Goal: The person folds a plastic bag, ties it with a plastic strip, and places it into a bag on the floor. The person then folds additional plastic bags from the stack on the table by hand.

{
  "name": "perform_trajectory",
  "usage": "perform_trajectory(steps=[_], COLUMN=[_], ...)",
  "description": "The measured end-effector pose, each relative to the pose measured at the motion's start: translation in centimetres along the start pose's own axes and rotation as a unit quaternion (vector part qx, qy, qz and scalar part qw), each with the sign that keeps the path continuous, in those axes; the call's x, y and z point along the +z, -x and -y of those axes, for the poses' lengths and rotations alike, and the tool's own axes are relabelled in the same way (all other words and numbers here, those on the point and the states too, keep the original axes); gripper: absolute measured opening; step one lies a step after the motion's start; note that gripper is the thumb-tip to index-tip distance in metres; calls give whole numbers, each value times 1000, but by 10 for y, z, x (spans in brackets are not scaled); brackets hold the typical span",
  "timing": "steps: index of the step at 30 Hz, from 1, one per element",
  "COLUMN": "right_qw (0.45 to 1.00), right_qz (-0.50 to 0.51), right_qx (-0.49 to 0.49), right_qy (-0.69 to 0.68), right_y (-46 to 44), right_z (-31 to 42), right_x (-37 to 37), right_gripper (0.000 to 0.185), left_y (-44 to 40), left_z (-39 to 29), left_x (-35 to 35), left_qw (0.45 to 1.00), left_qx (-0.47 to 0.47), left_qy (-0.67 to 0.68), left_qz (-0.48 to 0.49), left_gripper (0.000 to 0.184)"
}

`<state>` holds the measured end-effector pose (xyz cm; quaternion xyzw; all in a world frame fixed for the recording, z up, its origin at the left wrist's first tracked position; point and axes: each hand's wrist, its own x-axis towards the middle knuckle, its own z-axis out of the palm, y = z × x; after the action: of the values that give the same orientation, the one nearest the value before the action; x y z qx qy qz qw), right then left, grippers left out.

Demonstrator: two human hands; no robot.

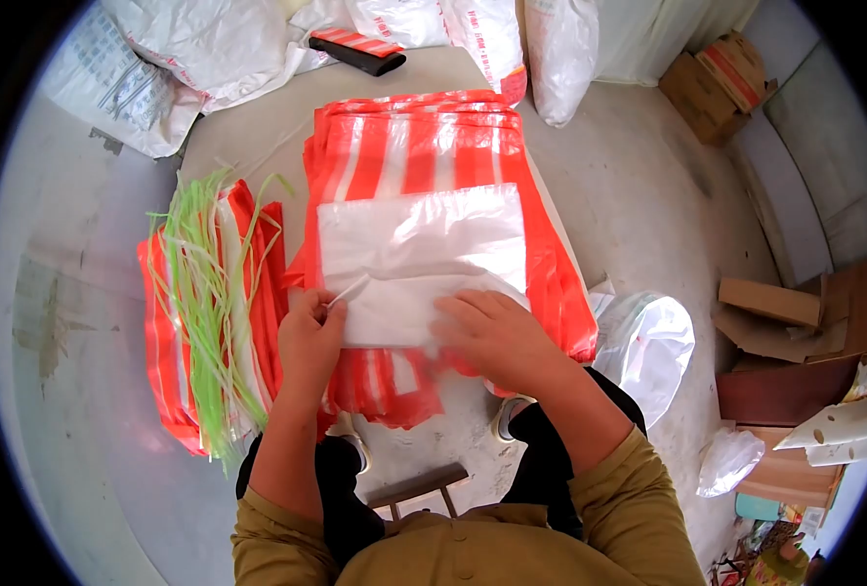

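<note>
A white plastic bag (pixel 424 234) lies flat on a thick stack of red-and-white striped plastic bags (pixel 414 146), its lower part folded over toward me. Its left edge is pinched between the thumb and fingers of my left hand (pixel 311 327). My right hand (pixel 492 332) rests on the bag's lower right part with fingers stretched out, slightly blurred by motion. Left of the stack, a bundle of thin green plastic strips (pixel 214 303) lies over another pile of striped bags (pixel 165 342).
A black object with a striped top (pixel 360 54) lies at the table's (pixel 248 137) far end. Big white sacks (pixel 209 44) stand behind it. On the right are a clear plastic bag (pixel 648 347) and cardboard boxes (pixel 785 313). A stool frame (pixel 419 483) shows between my legs.
</note>
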<state>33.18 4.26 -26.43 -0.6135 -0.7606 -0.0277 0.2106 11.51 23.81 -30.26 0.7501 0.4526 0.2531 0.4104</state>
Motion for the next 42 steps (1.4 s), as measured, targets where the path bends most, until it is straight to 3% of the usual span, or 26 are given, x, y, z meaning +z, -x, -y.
perform_trajectory(steps=[2,4,5,6,8,11,14,20,27,32,36,38,42], right_qw=[998,995,995,994,993,993,993,993,983,908,851,810,765], right_qz=[54,84,87,90,94,93,91,75,123,178,172,101,-1], right_qx=[17,23,22,20,23,38,71,86,47,223,356,391,403], right_qy=[27,46,53,59,65,56,26,0,-128,-306,-344,-425,-501], right_y=[2,2,2,1,-1,-2,-4,-5,1,23,20,20,15], right_z=[-4,-7,-8,-9,-7,-4,2,11,6,-22,-43,-52,-52], right_x=[7,10,11,11,12,12,5,-10,-29,-41,-47,-36,-30], right_gripper=[69,89,93,96,93,85,74,52,47,41,35,31,30], left_y=[-1,2,5,8,16,23,25,22,35,35,22,13,-3], left_z=[3,-7,-16,-25,-40,-43,-41,-37,-45,-44,-45,-46,-18], left_x=[0,-2,-4,-6,-8,-7,0,-10,-33,-36,-37,-35,-25], left_qw=[1000,1000,999,994,948,905,874,866,887,930,979,985,993], left_qx=[6,-17,-28,37,165,339,410,401,366,292,62,-18,15], left_qy=[-2,-10,-14,-99,-264,-254,-254,-294,-216,-123,-33,27,76], left_qz=[2,2,2,-19,-60,24,59,56,179,188,193,169,94], left_gripper=[21,27,30,35,45,64,62,49,46,37,24,20,19])
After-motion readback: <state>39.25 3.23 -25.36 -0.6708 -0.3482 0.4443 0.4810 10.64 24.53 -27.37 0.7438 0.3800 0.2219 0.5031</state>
